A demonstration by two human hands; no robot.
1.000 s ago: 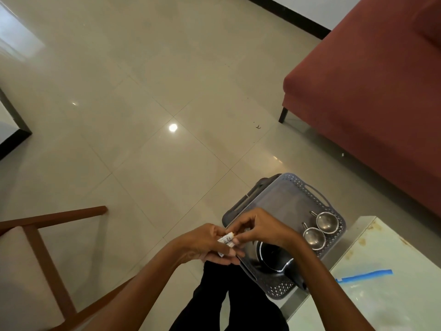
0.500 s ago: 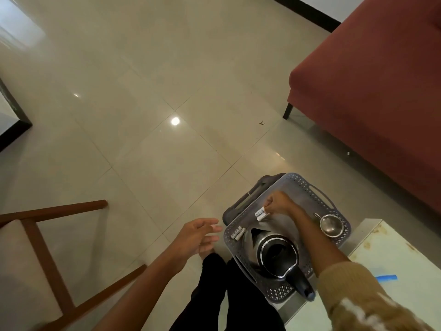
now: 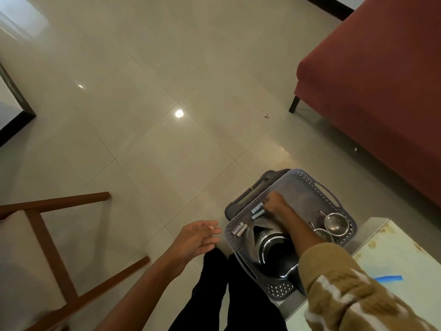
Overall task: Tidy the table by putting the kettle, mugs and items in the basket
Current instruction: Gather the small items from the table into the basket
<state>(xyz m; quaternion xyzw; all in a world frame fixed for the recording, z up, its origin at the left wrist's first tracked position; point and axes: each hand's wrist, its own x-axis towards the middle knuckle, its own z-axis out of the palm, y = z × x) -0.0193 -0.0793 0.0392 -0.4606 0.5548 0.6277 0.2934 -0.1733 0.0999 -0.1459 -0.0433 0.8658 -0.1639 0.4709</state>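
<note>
- Since a second ago the hands have parted: the right hand [image 3: 275, 203] has reached into the grey perforated plastic basket [image 3: 307, 174], and two pairs of small white cylinders now lie there.
- Glossy beige tiled floor [image 3: 143, 115]; red upholstered sofa [image 3: 381, 91] far right, brown wooden chair [image 3: 47, 223] near left, pale table [image 3: 393, 259] near right with a blue tape strip [image 3: 389, 278].
- The basket stands at the table's left edge and holds the steel-and-black kettle [image 3: 262, 237] and two small steel mugs [image 3: 335, 223].
- The right hand's bent fingers meet the far pair of cylinders [image 3: 257, 211]; a pinch cannot be told.
- The left hand [image 3: 198, 237] hovers with loose fingers, holding nothing, left of the basket.
- The near pair [image 3: 239, 229] lies against the left wall; the basket's far half is bare.
</note>
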